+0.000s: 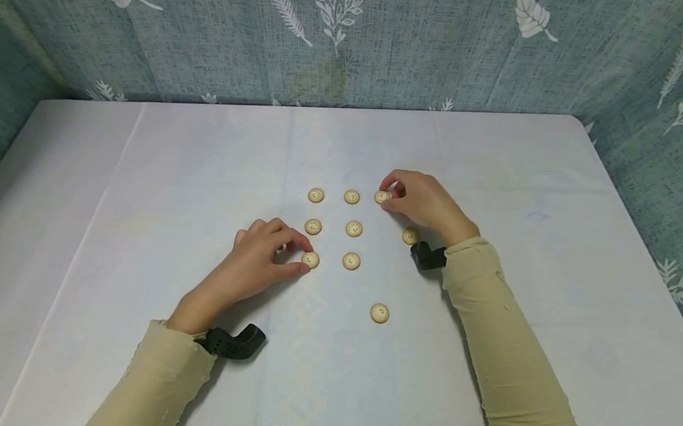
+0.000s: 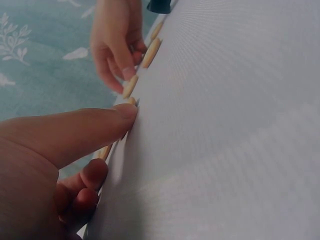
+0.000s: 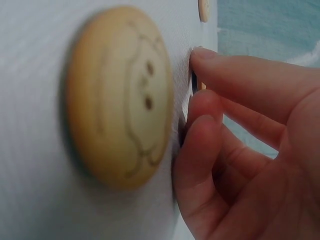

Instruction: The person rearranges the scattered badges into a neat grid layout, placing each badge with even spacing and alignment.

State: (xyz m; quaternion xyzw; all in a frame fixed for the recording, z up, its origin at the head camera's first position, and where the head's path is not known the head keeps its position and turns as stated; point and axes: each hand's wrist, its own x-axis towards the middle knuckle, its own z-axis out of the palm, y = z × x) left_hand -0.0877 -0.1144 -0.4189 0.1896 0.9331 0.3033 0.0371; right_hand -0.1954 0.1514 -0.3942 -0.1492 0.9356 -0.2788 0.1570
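Round wooden buttons lie on the white tablecloth in the head view. My left hand (image 1: 253,263) pinches the near-left button (image 1: 310,260) between thumb and forefinger, down at the cloth. Farther off, my right hand (image 1: 427,201) pinches the far-right button (image 1: 382,197) between thumb and fingertips. Beside the right wrist lies another button (image 1: 410,236), set wide of the middle row. It looms large in the right wrist view as a two-holed button (image 3: 120,95) with a line drawing. In the left wrist view, the left thumb (image 2: 80,132) hides most of the held button.
Two buttons (image 1: 352,197) complete the back row at left and centre. The middle row has a left button (image 1: 313,226) and a central button (image 1: 354,229). Nearer lie one button (image 1: 351,261) and a lone button (image 1: 379,313). A patterned green curtain (image 1: 197,28) hangs behind the table.
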